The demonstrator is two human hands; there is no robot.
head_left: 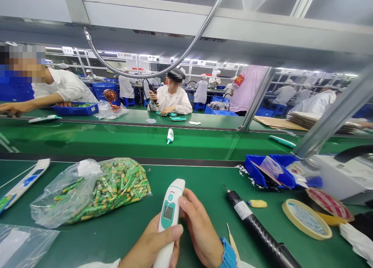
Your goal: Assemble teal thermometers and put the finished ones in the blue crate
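Note:
A white forehead thermometer point(168, 211) with a teal panel, a round teal button and a small grey screen is held up in front of me, its head tilted away. My left hand point(151, 237) is wrapped round its handle, thumb across the front below the screen. On the other side, my right hand point(201, 231) grips the upper body near the head between bent fingers and thumb. A blue band point(227, 253) is round my right wrist. Just right of that hand lies a thin pointed tool point(232, 237) with a pale handle, and beyond it a black electric screwdriver point(256, 225).
A clear bag of green and gold parts point(116, 190) lies left. Right are blue bins point(258, 171), a round tray of small screws point(305, 219) and a yellow piece point(258, 203). Another thermometer point(170, 136) lies on the green conveyor point(122, 138). Co-workers sit opposite. A metal hose point(151, 75) hangs overhead.

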